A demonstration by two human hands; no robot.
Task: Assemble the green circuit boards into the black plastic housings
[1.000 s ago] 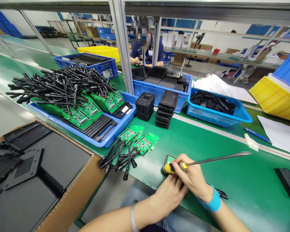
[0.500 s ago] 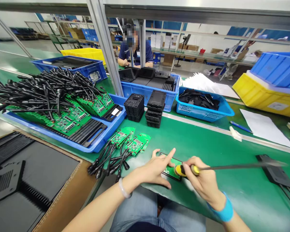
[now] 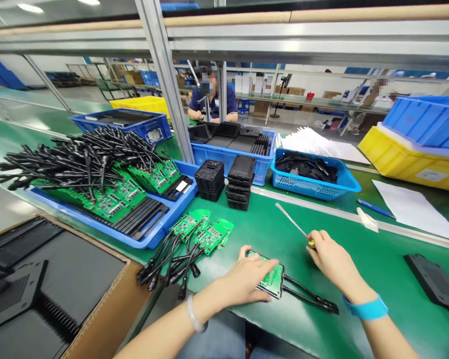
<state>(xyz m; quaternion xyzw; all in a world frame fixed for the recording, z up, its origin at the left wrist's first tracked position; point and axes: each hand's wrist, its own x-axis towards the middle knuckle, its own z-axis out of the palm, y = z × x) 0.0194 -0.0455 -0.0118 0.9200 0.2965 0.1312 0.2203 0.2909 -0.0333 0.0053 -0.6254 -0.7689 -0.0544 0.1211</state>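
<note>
My left hand [image 3: 247, 276] lies over a green circuit board [image 3: 273, 280] set in a black case, thumb at the near edge and fingers across the board, gripping it. Two black cables [image 3: 303, 289] run from its right end. Gripped in my right hand [image 3: 331, 254] is a screwdriver [image 3: 292, 219] with a yellow handle, mostly hidden by the fingers. Its long shaft points up and left, away from the board. Left of my left hand, several loose circuit boards [image 3: 213, 237] with black cables are piled on the green bench.
A blue tray [image 3: 145, 242] holds boards and cables. Two stacks of black cases [image 3: 241, 169] stand before a blue bin [image 3: 260, 167]. A basket [image 3: 314, 187] holds black parts. A closed black unit [image 3: 430, 279] lies right. A person [image 3: 230, 99] sits opposite.
My right hand has lifted the screwdriver off the board and moved right; the shaft swung from pointing right to up-left. The cables at the board's right end now show. The view tilted up.
</note>
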